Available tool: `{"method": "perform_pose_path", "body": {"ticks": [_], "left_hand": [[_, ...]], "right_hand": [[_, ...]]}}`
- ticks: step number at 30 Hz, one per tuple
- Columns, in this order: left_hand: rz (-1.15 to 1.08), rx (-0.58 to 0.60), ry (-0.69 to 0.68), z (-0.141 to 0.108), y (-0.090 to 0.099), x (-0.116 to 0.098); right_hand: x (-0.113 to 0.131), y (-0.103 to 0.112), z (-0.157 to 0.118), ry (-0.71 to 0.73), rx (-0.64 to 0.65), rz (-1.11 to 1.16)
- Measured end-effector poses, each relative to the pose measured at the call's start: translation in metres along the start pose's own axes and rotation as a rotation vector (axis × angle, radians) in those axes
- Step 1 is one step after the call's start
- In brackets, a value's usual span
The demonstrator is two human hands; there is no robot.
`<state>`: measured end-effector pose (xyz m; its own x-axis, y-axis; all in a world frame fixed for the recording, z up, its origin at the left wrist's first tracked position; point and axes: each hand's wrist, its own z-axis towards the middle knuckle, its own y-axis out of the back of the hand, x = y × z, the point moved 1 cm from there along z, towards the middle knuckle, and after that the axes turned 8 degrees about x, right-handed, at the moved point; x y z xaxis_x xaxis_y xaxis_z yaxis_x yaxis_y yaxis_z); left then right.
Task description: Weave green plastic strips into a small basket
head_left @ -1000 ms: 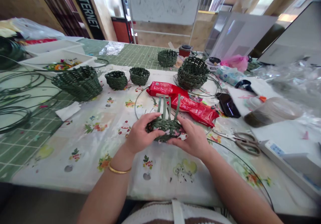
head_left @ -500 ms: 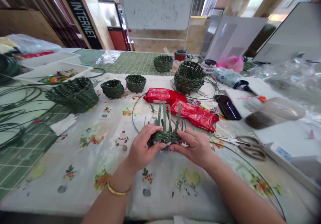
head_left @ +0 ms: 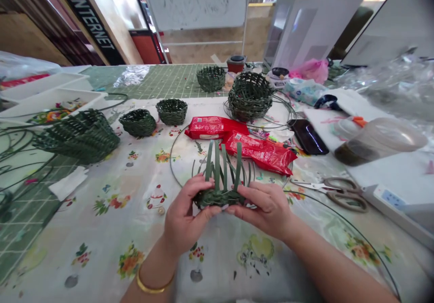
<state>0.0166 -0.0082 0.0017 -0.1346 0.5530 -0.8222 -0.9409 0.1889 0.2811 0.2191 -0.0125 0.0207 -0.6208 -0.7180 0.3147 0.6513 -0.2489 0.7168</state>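
A partly woven dark green basket (head_left: pixel 220 197) is held between my two hands, low over the flowered tablecloth. Several flat strips stand upright from its woven band. My left hand (head_left: pixel 186 208) grips its left side, thumb at the near lower edge and fingers behind the weave. On the right side, my right hand (head_left: pixel 264 208) pinches the band the same way, and the two thumb tips almost meet at the front. A long thin green strand (head_left: pixel 342 217) curves over the cloth right of my right hand. The basket's underside is hidden.
Red packets (head_left: pixel 257 151) lie just beyond the basket. Scissors (head_left: pixel 339 190), a black phone (head_left: pixel 308 136) and a plastic container (head_left: pixel 376 140) are on the right. Finished baskets (head_left: pixel 172 111) stand behind, a large one (head_left: pixel 81 135) at left near a white tray (head_left: pixel 98 98).
The camera view has shifted, so the background sits further left and the hands slightly lower. More of the upright strips shows now. Both hands keep their hold on the basket.
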Motion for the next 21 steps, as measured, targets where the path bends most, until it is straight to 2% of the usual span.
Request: {"method": "perform_pose_path", "body": {"ticks": [5,9,14,17,21], "left_hand": [[0.152,-0.009,-0.071,-0.004,0.002,-0.006],[0.253,0.011,-0.074,-0.003,0.005,-0.01],[0.291,0.06,-0.133,-0.001,0.005,-0.012],[0.242,0.072,-0.034,0.0,0.003,-0.007],[0.034,0.097,0.154,0.0,0.003,-0.006]], "right_hand": [[-0.001,0.0,-0.001,0.003,0.026,0.087],[-0.001,-0.001,0.0,-0.012,0.025,0.137],[0.002,0.003,0.0,-0.028,0.035,0.035],[0.0,0.002,0.0,-0.033,0.051,-0.023],[0.001,-0.004,0.0,0.02,0.105,-0.105]]}}
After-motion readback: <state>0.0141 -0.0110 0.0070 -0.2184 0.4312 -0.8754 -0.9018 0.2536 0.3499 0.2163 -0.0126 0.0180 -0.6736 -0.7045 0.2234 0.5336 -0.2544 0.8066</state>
